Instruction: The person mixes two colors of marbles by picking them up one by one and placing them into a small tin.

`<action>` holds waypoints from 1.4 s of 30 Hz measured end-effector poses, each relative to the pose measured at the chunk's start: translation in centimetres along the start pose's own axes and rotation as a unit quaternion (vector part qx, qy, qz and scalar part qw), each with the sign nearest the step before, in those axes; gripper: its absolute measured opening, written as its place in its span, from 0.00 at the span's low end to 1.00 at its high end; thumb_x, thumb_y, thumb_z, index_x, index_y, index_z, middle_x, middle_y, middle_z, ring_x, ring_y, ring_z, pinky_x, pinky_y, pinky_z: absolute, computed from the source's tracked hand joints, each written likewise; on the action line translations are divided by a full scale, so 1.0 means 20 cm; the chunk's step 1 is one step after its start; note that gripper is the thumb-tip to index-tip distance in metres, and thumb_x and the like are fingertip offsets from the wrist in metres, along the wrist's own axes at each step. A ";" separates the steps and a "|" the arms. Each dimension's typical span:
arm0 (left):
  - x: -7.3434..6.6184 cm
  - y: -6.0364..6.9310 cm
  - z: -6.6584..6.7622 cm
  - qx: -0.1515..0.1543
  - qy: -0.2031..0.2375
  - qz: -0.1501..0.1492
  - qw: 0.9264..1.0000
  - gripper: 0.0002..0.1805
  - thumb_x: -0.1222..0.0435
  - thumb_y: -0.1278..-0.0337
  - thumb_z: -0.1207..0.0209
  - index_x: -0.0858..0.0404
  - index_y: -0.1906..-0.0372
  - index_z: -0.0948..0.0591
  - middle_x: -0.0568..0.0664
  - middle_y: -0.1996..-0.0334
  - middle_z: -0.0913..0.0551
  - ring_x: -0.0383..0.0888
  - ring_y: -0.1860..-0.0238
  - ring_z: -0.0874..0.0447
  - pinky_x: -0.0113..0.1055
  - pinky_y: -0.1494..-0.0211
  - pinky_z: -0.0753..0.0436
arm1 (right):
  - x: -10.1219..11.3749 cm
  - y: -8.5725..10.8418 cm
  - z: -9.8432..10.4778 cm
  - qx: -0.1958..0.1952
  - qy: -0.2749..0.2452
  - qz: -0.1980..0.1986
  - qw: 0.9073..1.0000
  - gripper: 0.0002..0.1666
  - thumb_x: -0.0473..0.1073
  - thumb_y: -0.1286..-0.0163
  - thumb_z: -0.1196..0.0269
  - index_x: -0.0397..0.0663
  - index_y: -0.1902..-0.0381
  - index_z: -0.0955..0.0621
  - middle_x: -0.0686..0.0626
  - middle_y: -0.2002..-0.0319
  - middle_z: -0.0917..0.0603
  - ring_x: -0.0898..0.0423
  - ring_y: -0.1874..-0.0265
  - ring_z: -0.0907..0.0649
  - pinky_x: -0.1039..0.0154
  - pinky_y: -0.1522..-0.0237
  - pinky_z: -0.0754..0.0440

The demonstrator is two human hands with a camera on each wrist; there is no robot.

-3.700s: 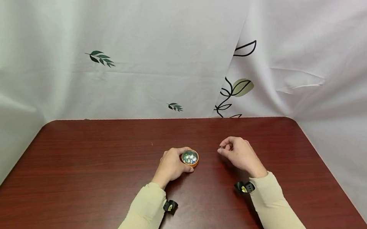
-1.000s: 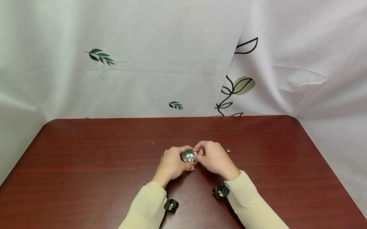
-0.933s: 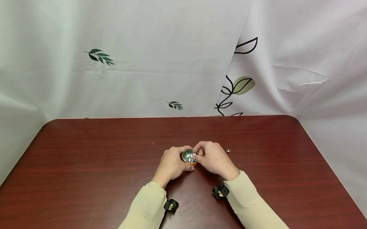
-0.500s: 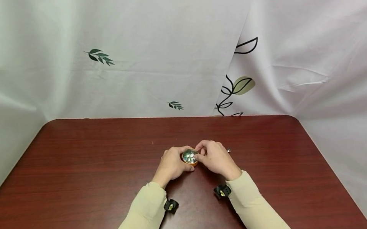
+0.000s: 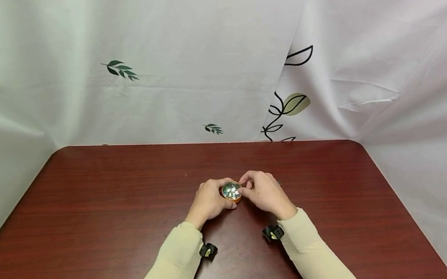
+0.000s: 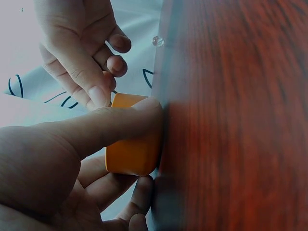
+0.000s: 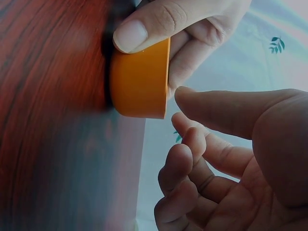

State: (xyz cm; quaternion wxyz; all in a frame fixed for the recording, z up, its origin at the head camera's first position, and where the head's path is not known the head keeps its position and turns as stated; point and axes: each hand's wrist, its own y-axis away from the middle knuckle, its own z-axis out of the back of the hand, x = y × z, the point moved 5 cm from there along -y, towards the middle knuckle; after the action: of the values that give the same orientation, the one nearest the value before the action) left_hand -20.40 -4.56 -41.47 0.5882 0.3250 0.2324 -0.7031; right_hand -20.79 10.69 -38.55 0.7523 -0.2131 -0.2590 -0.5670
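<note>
My left hand (image 5: 208,199) grips a small orange cup (image 6: 132,156) on the table, thumb on one side and fingers on the other. Shiny, clear round pieces that look like glass marbles (image 5: 231,191) lie inside it. Beside the cup's right rim is my right hand (image 5: 265,194). In the right wrist view, a gap parts the thumb of the right hand (image 7: 231,154) from its loosely bent fingers, with nothing visible between them. One clear marble (image 6: 158,41) rests on the table beyond the right hand, mostly hidden by it in the head view.
The dark red wooden table (image 5: 101,212) has rounded far corners. Pale cloth with leaf prints (image 5: 180,69) hangs behind it and along both sides. Each wrist carries a small black camera, such as the left wrist camera (image 5: 208,251).
My right hand came from the right with a small shiny piece to the cup, then drew back slightly to the right, its fingertips now without it. The left hand has kept its grip.
</note>
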 end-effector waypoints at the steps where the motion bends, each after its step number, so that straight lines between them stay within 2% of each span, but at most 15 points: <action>1: 0.00 0.00 0.00 0.000 0.000 0.000 1.000 0.28 0.64 0.64 0.19 0.46 0.50 0.12 0.42 0.60 0.13 0.52 0.53 0.23 0.48 0.49 0.25 | 0.00 0.00 0.00 -0.001 0.001 0.000 1.000 0.05 0.40 0.36 0.29 0.46 0.63 0.14 0.55 0.77 0.23 0.58 0.79 0.25 0.62 0.73 0.27; 12: 0.01 -0.01 -0.01 0.000 0.005 0.006 1.000 0.28 0.64 0.63 0.19 0.45 0.50 0.13 0.43 0.57 0.13 0.54 0.50 0.23 0.50 0.45 0.27 | -0.02 0.01 0.03 -0.011 -0.001 -0.004 1.000 0.06 0.40 0.37 0.27 0.48 0.64 0.14 0.55 0.77 0.23 0.58 0.78 0.25 0.61 0.70 0.26; 19: 0.01 0.00 -0.01 -0.001 0.000 0.006 1.000 0.28 0.64 0.64 0.19 0.46 0.50 0.13 0.43 0.58 0.13 0.55 0.50 0.23 0.50 0.45 0.27 | -0.05 0.02 0.04 -0.008 0.003 -0.018 1.000 0.07 0.41 0.36 0.28 0.47 0.61 0.14 0.54 0.76 0.22 0.58 0.78 0.25 0.61 0.70 0.26; 42: 0.00 0.01 0.00 -0.001 0.005 0.023 1.000 0.32 0.64 0.64 0.18 0.49 0.45 0.14 0.46 0.54 0.13 0.55 0.46 0.25 0.49 0.44 0.25 | -0.12 0.05 0.09 -0.022 0.002 -0.021 1.000 0.07 0.40 0.36 0.28 0.46 0.61 0.14 0.54 0.75 0.22 0.58 0.76 0.25 0.60 0.67 0.25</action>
State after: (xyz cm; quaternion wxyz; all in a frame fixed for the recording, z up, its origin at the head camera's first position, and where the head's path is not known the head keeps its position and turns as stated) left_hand -20.27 -4.58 -41.46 0.6029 0.3336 0.2287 -0.6877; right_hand -20.67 13.83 -38.71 0.7359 -0.2233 -0.2492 -0.5887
